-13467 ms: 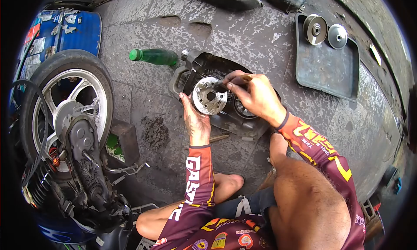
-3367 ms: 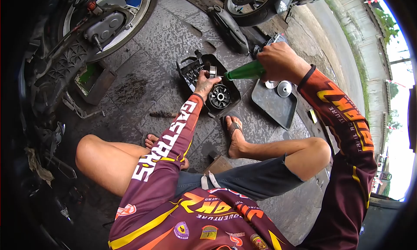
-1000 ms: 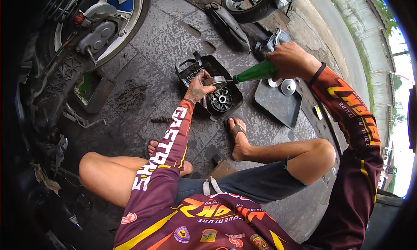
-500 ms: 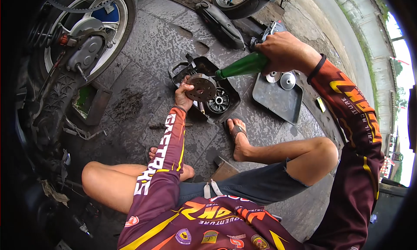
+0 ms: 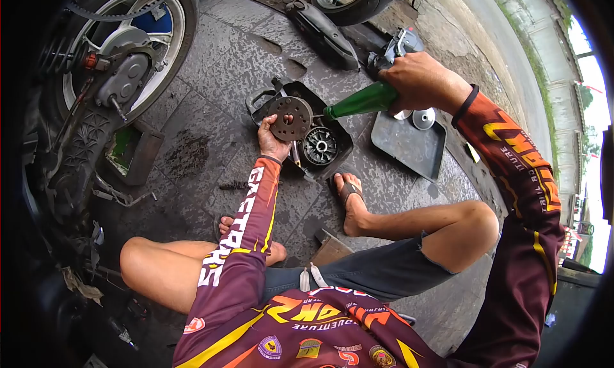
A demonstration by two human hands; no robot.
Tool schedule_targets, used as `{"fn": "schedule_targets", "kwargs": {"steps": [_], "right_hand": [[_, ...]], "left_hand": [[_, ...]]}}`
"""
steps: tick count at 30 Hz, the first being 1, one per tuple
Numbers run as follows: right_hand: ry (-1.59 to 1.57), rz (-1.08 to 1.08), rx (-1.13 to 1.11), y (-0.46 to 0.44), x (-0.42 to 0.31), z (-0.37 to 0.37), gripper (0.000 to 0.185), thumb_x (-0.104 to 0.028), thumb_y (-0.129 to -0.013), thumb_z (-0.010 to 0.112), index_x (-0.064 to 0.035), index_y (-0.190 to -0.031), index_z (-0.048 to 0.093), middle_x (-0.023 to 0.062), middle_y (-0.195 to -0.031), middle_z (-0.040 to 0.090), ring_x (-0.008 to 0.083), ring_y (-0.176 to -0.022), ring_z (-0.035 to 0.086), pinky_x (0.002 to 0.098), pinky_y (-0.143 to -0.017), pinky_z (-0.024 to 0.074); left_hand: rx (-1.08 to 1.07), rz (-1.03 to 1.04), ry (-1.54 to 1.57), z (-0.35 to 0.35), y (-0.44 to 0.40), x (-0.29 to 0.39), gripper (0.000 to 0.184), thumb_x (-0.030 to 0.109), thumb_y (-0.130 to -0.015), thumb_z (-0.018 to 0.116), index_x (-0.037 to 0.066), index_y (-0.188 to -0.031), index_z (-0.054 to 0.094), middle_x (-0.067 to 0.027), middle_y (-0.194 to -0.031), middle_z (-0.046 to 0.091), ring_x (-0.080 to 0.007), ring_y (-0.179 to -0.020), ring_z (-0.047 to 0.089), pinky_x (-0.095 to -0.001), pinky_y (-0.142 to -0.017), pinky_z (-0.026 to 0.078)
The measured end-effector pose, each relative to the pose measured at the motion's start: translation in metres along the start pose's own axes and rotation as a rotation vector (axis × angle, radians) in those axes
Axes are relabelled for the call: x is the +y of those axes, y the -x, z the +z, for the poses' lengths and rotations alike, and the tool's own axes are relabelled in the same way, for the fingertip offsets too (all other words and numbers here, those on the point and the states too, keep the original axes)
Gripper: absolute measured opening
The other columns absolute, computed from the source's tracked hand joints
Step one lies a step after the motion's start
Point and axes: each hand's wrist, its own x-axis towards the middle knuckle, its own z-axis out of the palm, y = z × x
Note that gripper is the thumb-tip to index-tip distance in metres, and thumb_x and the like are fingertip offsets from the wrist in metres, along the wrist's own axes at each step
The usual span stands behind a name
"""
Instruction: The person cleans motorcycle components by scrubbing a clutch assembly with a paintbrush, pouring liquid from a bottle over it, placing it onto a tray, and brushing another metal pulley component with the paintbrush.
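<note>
My left hand [image 5: 272, 144] is closed on the edge of a round brown metal plate [image 5: 291, 116] with a centre hole and smaller holes around it. The plate is over a black plastic bin [image 5: 340, 155]. My right hand [image 5: 421, 79] is wrapped around a green glass bottle [image 5: 364, 100], tipped nearly level with its neck pointing left. The bottle's mouth lies just right of the plate, apart from it in this view. Inside the bin rests a finned round metal part [image 5: 320, 146]. I cannot make out any liquid leaving the bottle.
A shallow grey tray [image 5: 409, 152] holding round metal parts [image 5: 423, 118] lies to the right. At upper left stands a motorbike's rear wheel [image 5: 182, 54] and gear housing [image 5: 128, 80]. A long dark cover [image 5: 323, 32] lies beyond the bin. My sandalled foot [image 5: 350, 195] is close to the bin.
The plate has moved slightly left and up, and its face has turned. The bottle has shifted a little to the right, its mouth now farther from the plate.
</note>
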Motion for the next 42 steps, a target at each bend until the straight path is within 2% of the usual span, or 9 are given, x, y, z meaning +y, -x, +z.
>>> {"fn": "schedule_targets", "kwargs": {"steps": [3, 4, 8, 11, 22, 30, 34, 39, 42], "right_hand": [[0.007, -0.013, -0.033, -0.004, 0.001, 0.013, 0.047, -0.041, -0.065, 0.083, -0.0072, -0.093, 0.069, 0.016, -0.079, 0.069, 0.0359, -0.081, 0.069, 0.0457, -0.07, 0.0534], [-0.013, -0.021, -0.012, -0.003, 0.001, 0.016, 0.047, -0.041, -0.065, 0.083, -0.0067, -0.093, 0.068, 0.0161, -0.079, 0.069, 0.0361, -0.081, 0.069, 0.0458, -0.071, 0.0535], [-0.047, -0.019, 0.024, -0.002, -0.001, 0.018, 0.046, -0.04, -0.065, 0.084, -0.0062, -0.092, 0.068, 0.016, -0.079, 0.069, 0.0362, -0.081, 0.069, 0.0457, -0.071, 0.0536], [-0.036, -0.007, 0.002, -0.002, -0.006, 0.015, 0.046, -0.039, -0.065, 0.084, -0.0062, -0.091, 0.068, 0.0155, -0.079, 0.069, 0.0359, -0.081, 0.069, 0.0455, -0.071, 0.0533], [-0.045, -0.047, -0.001, -0.007, -0.019, 0.021, 0.047, -0.04, -0.064, 0.085, -0.0063, -0.091, 0.068, 0.0146, -0.08, 0.07, 0.0351, -0.081, 0.069, 0.0447, -0.07, 0.0536], [-0.035, -0.05, 0.017, -0.011, -0.024, 0.01, 0.048, -0.041, -0.064, 0.085, -0.006, -0.091, 0.068, 0.0148, -0.079, 0.069, 0.0346, -0.081, 0.069, 0.0443, -0.07, 0.0539], [-0.016, -0.065, 0.056, -0.009, -0.024, 0.005, 0.047, -0.041, -0.064, 0.085, -0.0057, -0.09, 0.068, 0.0149, -0.079, 0.069, 0.0349, -0.081, 0.069, 0.0445, -0.07, 0.0536], [-0.01, -0.077, 0.014, -0.005, -0.026, 0.0, 0.046, -0.041, -0.064, 0.085, -0.0058, -0.088, 0.068, 0.0146, -0.079, 0.069, 0.0352, -0.082, 0.069, 0.0447, -0.07, 0.0534], [-0.025, -0.046, 0.029, -0.005, -0.022, 0.002, 0.046, -0.04, -0.064, 0.085, -0.0061, -0.089, 0.068, 0.0148, -0.079, 0.069, 0.0352, -0.082, 0.069, 0.0449, -0.07, 0.0533]], "left_hand": [[0.004, 0.014, 0.037, 0.007, 0.003, -0.002, 0.033, 0.023, -0.086, 0.064, 0.006, -0.115, 0.06, -0.006, -0.097, 0.07, -0.0214, -0.094, 0.07, -0.0471, -0.091, 0.056], [0.024, 0.012, 0.047, 0.001, -0.005, -0.003, 0.035, 0.027, -0.087, 0.062, 0.008, -0.116, 0.063, -0.0051, -0.102, 0.071, -0.0236, -0.098, 0.069, -0.0539, -0.089, 0.056], [0.095, 0.074, 0.028, 0.003, -0.008, -0.008, 0.035, 0.025, -0.092, 0.058, 0.012, -0.125, 0.058, -0.0079, -0.111, 0.069, -0.0295, -0.107, 0.066, -0.058, -0.09, 0.054], [0.135, 0.095, 0.015, 0.016, -0.003, -0.009, 0.035, 0.026, -0.094, 0.058, 0.013, -0.127, 0.057, -0.0085, -0.115, 0.067, -0.03, -0.111, 0.064, -0.0583, -0.093, 0.052], [0.218, 0.105, 0.067, 0.023, -0.002, -0.013, 0.033, 0.029, -0.097, 0.058, 0.011, -0.124, 0.055, -0.0101, -0.112, 0.065, -0.0273, -0.106, 0.065, -0.0548, -0.098, 0.05], [0.183, 0.182, -0.092, 0.04, 0.003, -0.014, 0.036, 0.034, -0.097, 0.058, 0.012, -0.126, 0.059, -0.0071, -0.12, 0.063, -0.0244, -0.108, 0.063, -0.0475, -0.098, 0.051], [0.169, 0.12, -0.075, 0.031, -0.004, -0.013, 0.034, 0.031, -0.099, 0.056, 0.012, -0.127, 0.058, -0.0081, -0.122, 0.062, -0.0237, -0.107, 0.064, -0.0477, -0.098, 0.05], [0.168, 0.132, -0.218, 0.029, -0.004, -0.015, 0.036, 0.033, -0.102, 0.048, 0.012, -0.129, 0.056, -0.0103, -0.123, 0.062, -0.0235, -0.108, 0.064, -0.0482, -0.097, 0.05], [0.087, 0.093, -0.121, 0.027, 0.002, -0.009, 0.034, 0.032, -0.101, 0.054, 0.009, -0.125, 0.059, -0.0066, -0.118, 0.064, -0.0223, -0.103, 0.066, -0.0464, -0.094, 0.052]]}}
